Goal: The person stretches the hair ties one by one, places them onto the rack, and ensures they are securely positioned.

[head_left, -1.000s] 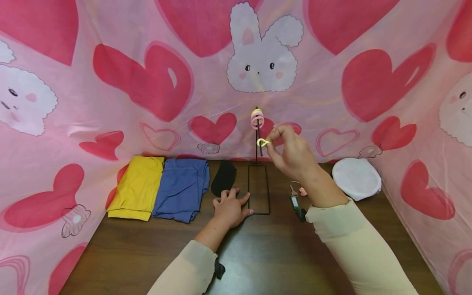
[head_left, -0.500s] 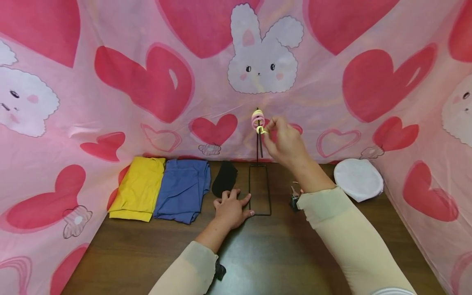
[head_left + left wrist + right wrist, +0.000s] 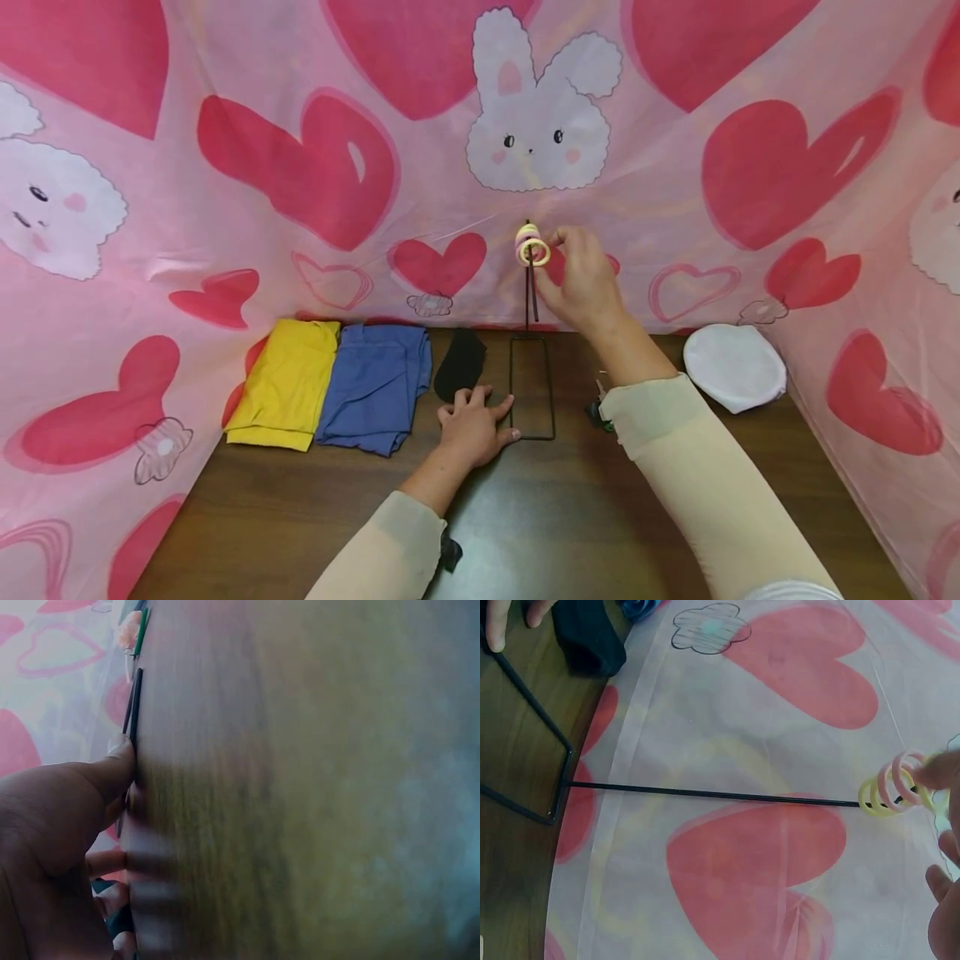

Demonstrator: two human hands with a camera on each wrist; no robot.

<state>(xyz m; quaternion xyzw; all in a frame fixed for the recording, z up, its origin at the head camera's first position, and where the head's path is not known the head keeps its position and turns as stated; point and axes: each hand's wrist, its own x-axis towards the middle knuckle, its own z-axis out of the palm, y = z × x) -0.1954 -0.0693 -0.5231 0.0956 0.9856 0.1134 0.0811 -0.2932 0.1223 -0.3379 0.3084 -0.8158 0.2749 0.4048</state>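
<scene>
A black wire stand rises at the back, its rectangular base point(image 3: 552, 392) lying on the table. Yellow and pink hair ties hang on its rod; the frontmost, a yellow hair tie point(image 3: 535, 265), shows as a round loop. My right hand point(image 3: 585, 279) is up beside them, index finger and thumb apart, fingertips right at the loop's right edge. In the right wrist view, a fingertip point(image 3: 930, 774) overlaps the coiled ties point(image 3: 885, 787). My left hand point(image 3: 472, 429) rests with spread fingers at the base's left side; its thumb point(image 3: 120, 761) touches the wire in the left wrist view.
A black sock-like cloth point(image 3: 461, 362) lies just beyond my left hand. Folded blue cloth point(image 3: 375, 383) and yellow cloth point(image 3: 288, 387) are farther left. Keys point(image 3: 597, 412) lie partly under my right sleeve. A white round pouch point(image 3: 735, 367) sits at right, before the patterned curtain point(image 3: 435, 192).
My right hand has moved the yellow hair tie back along the rod to the others. The tie has gone from pinched narrow to round, and the fingers have parted. My left hand has stayed put.
</scene>
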